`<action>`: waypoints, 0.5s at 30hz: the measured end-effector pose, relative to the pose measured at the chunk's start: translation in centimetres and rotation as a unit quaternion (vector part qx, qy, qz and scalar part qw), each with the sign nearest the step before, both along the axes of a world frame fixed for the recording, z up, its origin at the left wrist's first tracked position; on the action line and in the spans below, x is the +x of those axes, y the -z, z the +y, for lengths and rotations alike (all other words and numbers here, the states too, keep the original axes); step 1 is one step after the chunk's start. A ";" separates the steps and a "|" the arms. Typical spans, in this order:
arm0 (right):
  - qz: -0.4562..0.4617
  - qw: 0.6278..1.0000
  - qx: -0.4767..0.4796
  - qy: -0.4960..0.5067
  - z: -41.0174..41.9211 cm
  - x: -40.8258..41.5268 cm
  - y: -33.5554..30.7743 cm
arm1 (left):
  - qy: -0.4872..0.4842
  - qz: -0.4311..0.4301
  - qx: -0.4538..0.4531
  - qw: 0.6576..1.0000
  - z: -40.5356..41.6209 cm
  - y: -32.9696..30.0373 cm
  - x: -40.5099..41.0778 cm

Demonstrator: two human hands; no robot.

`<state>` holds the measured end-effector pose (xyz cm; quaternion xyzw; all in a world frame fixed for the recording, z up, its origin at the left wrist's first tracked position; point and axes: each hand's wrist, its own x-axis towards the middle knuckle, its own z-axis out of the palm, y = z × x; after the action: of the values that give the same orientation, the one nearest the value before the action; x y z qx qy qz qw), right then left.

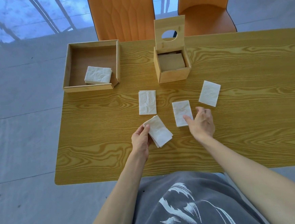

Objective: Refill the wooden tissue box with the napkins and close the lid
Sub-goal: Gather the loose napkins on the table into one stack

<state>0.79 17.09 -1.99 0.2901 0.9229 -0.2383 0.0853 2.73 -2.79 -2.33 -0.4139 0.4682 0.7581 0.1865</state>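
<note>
The wooden tissue box (173, 74) stands at the table's far middle, its lid (168, 22) with a round hole raised upright; napkins lie inside it. My left hand (141, 138) grips a folded white napkin (159, 132) just above the table. My right hand (201, 122) has spread fingers, its thumb resting on another napkin (180, 111) that lies flat. Two more napkins lie loose: a middle napkin (147, 102) and a right napkin (209, 93).
A shallow wooden tray (69, 68) at the far left holds a stack of napkins (98, 74). Two orange chairs (123, 14) stand behind the wood-grain table (249, 121). The table's left edge drops to a grey floor.
</note>
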 end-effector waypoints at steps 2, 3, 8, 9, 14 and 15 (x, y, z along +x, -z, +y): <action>-0.042 0.999 0.002 0.027 -0.2 -0.6 0.1 | -0.003 0.003 0.003 1.000 -0.5 -0.2 0.2; -0.052 0.998 -0.001 0.031 -0.2 -0.8 0.1 | -0.003 0.005 0.004 1.000 -0.7 -0.3 0.3; -0.052 0.998 -0.033 0.020 -0.6 -1.3 -0.1 | -0.016 0.001 0.010 1.000 -1.4 -0.6 0.6; -0.041 0.998 -0.040 0.014 -0.7 -1.3 -0.1 | -0.018 0.001 0.012 1.000 -1.4 -0.6 0.6; 0.002 0.994 -0.110 0.012 -0.6 -1.3 -0.2 | -0.023 0.003 0.019 1.000 -1.4 -0.6 0.7; 0.018 0.991 -0.135 0.011 -0.5 -1.2 -0.3 | -0.022 0.004 0.018 1.000 -1.5 -0.5 0.7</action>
<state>-0.46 16.61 -1.74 0.2820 0.8806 -0.3662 0.1047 3.45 -4.27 -1.79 -0.4177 0.4463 0.7718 0.1752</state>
